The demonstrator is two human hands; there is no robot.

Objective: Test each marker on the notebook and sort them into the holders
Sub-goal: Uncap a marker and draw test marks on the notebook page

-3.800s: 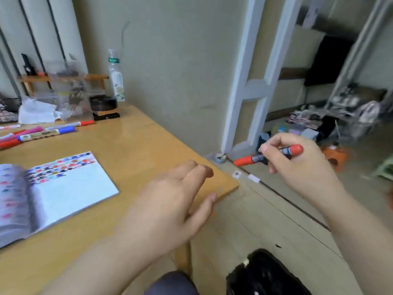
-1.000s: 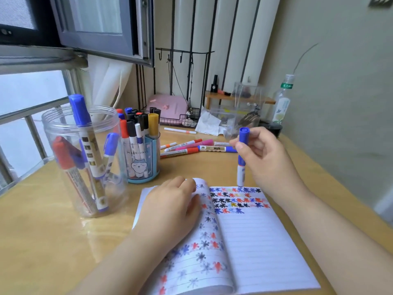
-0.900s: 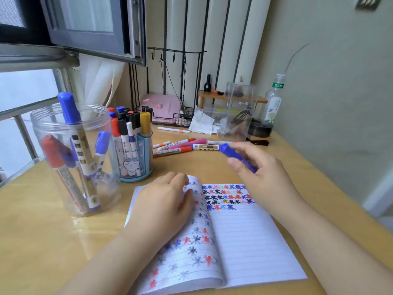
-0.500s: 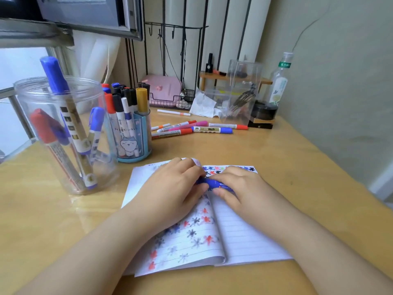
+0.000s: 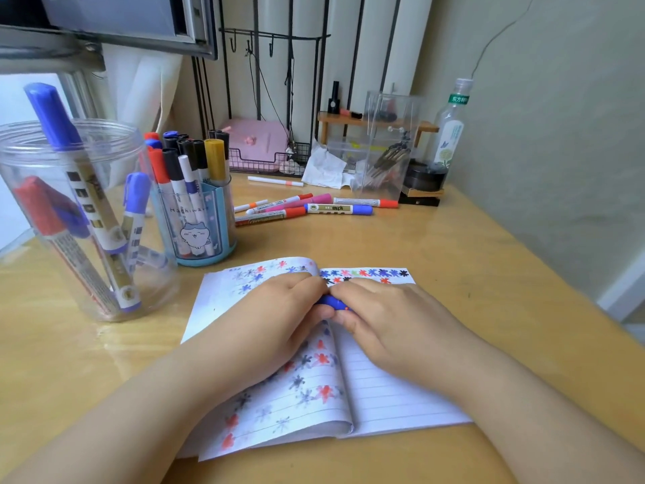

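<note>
Blue marker (image 5: 331, 302); notebook (image 5: 391, 386) white, red-blue-black star doodles; holder (image 5: 200, 232) light blue.

desk (image 5: 453, 260): light wood, glossy | centre: open lined notebook (image 5: 394, 389) lying flat | left of frame: clear jar (image 5: 153, 284), blue holder (image 5: 216, 235) just right of it | upper centre: loose markers (image 5: 307, 209) lying flat | upper right: crumpled tissue (image 5: 324, 169), clear box (image 5: 387, 148), bottle (image 5: 450, 134)
</note>
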